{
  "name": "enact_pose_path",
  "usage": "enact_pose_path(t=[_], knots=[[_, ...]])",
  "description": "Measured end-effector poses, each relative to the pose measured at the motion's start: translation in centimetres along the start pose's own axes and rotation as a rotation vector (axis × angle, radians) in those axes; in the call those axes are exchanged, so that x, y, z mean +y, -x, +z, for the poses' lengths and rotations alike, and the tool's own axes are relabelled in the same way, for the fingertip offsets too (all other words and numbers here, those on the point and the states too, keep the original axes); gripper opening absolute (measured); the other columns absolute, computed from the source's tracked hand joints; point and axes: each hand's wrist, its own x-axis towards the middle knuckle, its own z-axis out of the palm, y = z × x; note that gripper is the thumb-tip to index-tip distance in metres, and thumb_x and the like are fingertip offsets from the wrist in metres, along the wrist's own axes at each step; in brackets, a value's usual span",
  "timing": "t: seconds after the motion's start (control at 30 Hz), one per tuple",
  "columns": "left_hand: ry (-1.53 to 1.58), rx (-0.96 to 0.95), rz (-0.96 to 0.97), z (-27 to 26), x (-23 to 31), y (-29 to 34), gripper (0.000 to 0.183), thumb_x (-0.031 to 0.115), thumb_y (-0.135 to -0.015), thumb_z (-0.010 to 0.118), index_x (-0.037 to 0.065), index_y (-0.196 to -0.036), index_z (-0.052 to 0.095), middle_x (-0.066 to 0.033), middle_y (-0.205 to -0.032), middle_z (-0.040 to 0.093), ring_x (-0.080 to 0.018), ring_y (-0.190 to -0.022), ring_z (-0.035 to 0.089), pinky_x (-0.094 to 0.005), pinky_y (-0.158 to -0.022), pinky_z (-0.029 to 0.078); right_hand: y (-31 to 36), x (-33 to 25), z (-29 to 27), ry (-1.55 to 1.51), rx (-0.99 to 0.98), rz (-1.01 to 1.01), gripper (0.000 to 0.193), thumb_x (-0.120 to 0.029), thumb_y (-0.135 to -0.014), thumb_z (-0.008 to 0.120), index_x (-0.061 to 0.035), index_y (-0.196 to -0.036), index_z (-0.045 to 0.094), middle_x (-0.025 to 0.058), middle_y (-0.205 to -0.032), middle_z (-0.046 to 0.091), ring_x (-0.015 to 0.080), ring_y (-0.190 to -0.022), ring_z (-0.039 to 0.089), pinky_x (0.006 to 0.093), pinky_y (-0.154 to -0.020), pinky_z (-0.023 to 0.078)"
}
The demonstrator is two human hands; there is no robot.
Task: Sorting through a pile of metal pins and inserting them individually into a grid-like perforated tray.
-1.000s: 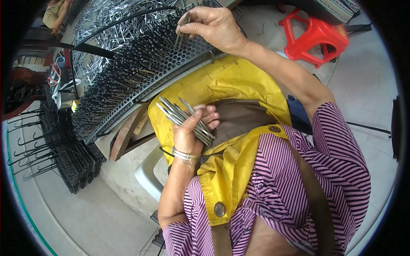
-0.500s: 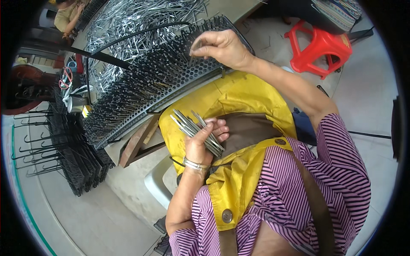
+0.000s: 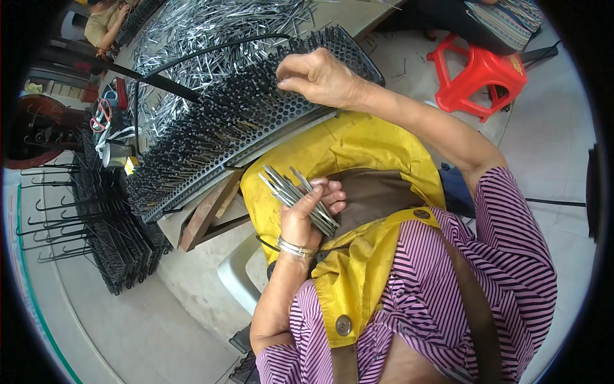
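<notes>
Worktop [image 3: 350, 14]: is carrying the rack [image 3: 294, 110] and, behind it, the pile [image 3: 192, 41].
Apron [image 3: 390, 137]: is spreading, yellow and brown, just below the rack.
Rack: is running slantwise along the worktop's near side, dark pins [image 3: 211, 118] crowding most of it, rows of holes [image 3: 350, 54] showing along the near edge and right end.
Pile: is lying loose, its silvery strips pointing every way.
Stool [image 3: 483, 77]: is standing off to the right, red, well apart from the rack.
Right hand [image 3: 327, 80]: is hovering over the rack, close to the pins; its grip is looking narrow, thumb and forefinger nearly meeting, but whether anything thin is sitting between them is not showing.
Left hand [image 3: 304, 217]: is resting over the apron, its grip holding the rods [image 3: 283, 187] under the thumb, other fingers loosely curling.
Rods: are lying bunched in the left hand, tips fanning toward the rack.
Rod tips: are probably feeding best when staying level and lightly spread, one coming free at a time.
Holes: are likely calling for an upright rod, pinched high, the fingers avoiding neighbouring pins.
</notes>
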Motion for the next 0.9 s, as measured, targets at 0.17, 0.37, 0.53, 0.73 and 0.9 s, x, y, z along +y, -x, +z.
enact_pose_path(t=[0.17, 0.37, 0.53, 0.73, 0.9], knots=[[-0.001, -0.01, 0.011, -0.1, 0.0, 0.2, 0.02, 0.01, -0.081, 0.053, -0.001, -0.098, 0.051, -0.0177, -0.093, 0.059, -0.0275, -0.081, 0.061, -0.0376, -0.07, 0.052, 0.0, 0.1, 0.3, 0.043, 0.081, -0.041, 0.009, -0.008, -0.074, 0.06, -0.0007, -0.08, 0.058, 0.0118, -0.068, 0.061, 0.0208, -0.06, 0.062, 0.0277, -0.053, 0.047], [-0.036, -0.069, 0.047, 0.3, 0.0, 0.9, 0.022, 0.01, -0.081, 0.054, -0.002, -0.099, 0.051, -0.0181, -0.093, 0.059, -0.0278, -0.081, 0.06, -0.0372, -0.07, 0.052, 1.0, 0.3, -0.2, 0.179, 0.131, -0.107, 0.007, -0.006, -0.075, 0.059, -0.0003, -0.079, 0.059, 0.0124, -0.068, 0.06, 0.0223, -0.06, 0.061, 0.028, -0.052, 0.046], [-0.023, -0.171, 0.078, -0.2, 0.1, 1.1, 0.029, 0.011, -0.08, 0.055, -0.004, -0.104, 0.049, -0.0195, -0.096, 0.057, -0.0298, -0.084, 0.059, -0.0386, -0.072, 0.05, 3.6, -2.2, -0.5, 0.057, 0.165, 0.093, 0.01, -0.009, -0.077, 0.06, 0.0004, -0.079, 0.06, 0.0089, -0.067, 0.061, 0.0138, -0.059, 0.058, 0.0246, -0.053, 0.045], [-0.054, -0.241, 0.063, -0.1, 0.5, 1.1, 0.033, 0.01, -0.078, 0.055, -0.007, -0.105, 0.048, -0.0227, -0.095, 0.057, -0.0331, -0.085, 0.058, -0.0414, -0.075, 0.049, 8.0, -7.3, 1.0, -0.754, -0.346, 0.54, 0.017, -0.014, -0.075, 0.066, 0.0023, -0.073, 0.061, 0.0006, -0.056, 0.055, 0.0038, -0.051, 0.047, 0.021, -0.045, 0.039], [-0.116, -0.292, 0.089, 0.0, 0.3, 1.1, 0.034, 0.009, -0.077, 0.056, -0.009, -0.104, 0.047, -0.0249, -0.089, 0.057, -0.0347, -0.082, 0.059, -0.0415, -0.074, 0.05, 8.6, -9.0, 1.3, -0.973, -0.39, 0.788, 0.009, -0.005, -0.076, 0.061, 0.0017, -0.073, 0.057, -0.0009, -0.056, 0.052, 0.0021, -0.039, 0.039, 0.0176, -0.035, 0.031]])
